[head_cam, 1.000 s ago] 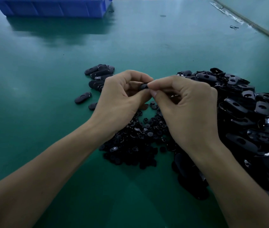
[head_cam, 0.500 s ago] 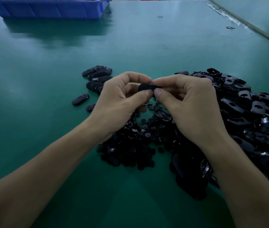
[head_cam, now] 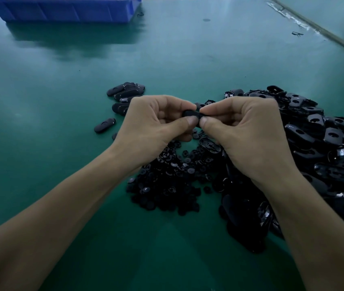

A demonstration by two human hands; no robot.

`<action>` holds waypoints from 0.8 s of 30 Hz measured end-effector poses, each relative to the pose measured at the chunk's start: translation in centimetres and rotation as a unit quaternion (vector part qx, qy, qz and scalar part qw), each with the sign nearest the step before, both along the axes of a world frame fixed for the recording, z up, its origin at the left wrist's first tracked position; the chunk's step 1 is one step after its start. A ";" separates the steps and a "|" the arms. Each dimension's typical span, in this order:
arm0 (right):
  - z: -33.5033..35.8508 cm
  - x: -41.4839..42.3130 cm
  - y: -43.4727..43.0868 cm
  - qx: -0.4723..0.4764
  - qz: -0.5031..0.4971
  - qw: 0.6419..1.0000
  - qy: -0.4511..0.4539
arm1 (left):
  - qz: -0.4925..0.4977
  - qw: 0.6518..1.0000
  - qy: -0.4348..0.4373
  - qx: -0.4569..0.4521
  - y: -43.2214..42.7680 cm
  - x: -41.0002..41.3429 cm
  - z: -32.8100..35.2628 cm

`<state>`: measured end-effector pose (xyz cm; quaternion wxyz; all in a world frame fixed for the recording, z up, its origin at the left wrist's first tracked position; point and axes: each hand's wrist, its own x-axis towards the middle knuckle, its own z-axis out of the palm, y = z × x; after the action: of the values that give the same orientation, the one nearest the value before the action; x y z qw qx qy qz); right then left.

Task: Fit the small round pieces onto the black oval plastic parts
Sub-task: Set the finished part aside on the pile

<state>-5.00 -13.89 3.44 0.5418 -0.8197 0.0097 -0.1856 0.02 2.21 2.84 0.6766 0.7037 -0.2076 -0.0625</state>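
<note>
Fitting step | left-hand grip (head_cam: 156, 122) and right-hand grip (head_cam: 249, 131), fingers curled, pinch one black oval plastic part (head_cam: 190, 113) above the green desk (head_cam: 61, 122) | round piece hidden by the thumbs; next probably needs a firm press home | counts: one held, roughly eight set-aside ovals (head_cam: 125, 95); small black round pieces (head_cam: 173, 177) and heaped oval parts (head_cam: 324, 148) beyond counting

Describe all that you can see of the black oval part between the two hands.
The black oval part looks like dark plastic, rounded at its visible end. It lies roughly level above the pile of small round pieces. The left hand and right hand pinch it from either side, hiding most of it.
</note>
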 end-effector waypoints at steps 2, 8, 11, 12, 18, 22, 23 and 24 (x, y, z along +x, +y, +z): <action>0.0 0.0 0.1 -0.004 -0.006 1.000 0.000 | 0.004 1.000 -0.009 0.009 0.0 0.0 0.0; 0.2 -0.2 -0.1 -0.023 0.007 1.000 -0.014 | 0.015 0.998 -0.044 0.031 0.2 0.0 0.0; 0.5 -0.2 -0.2 -0.047 0.019 0.999 -0.014 | 0.027 0.997 -0.063 0.043 0.2 0.1 0.0; 0.5 -0.2 -0.2 -0.054 0.019 0.998 -0.011 | 0.028 0.997 -0.064 0.045 0.2 0.1 0.0; 0.5 -0.6 -0.1 -0.256 -0.021 0.966 -0.005 | 0.109 0.992 -0.050 0.050 1.3 1.8 -0.4; 0.6 -1.1 0.1 -0.357 0.004 0.932 0.062 | 0.214 0.963 -0.084 0.143 3.2 3.8 -1.2; 0.6 -1.2 0.2 -0.371 0.007 0.925 0.078 | 0.233 0.955 -0.087 0.158 3.6 4.1 -1.4; 0.6 -1.4 0.4 -0.382 0.008 0.920 0.091 | 0.249 0.950 -0.086 0.166 3.9 4.4 -1.7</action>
<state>-6.35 -13.50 4.03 0.1857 -0.9777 -0.0196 -0.0956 4.45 6.10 1.19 0.5241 0.8379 -0.0700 0.1355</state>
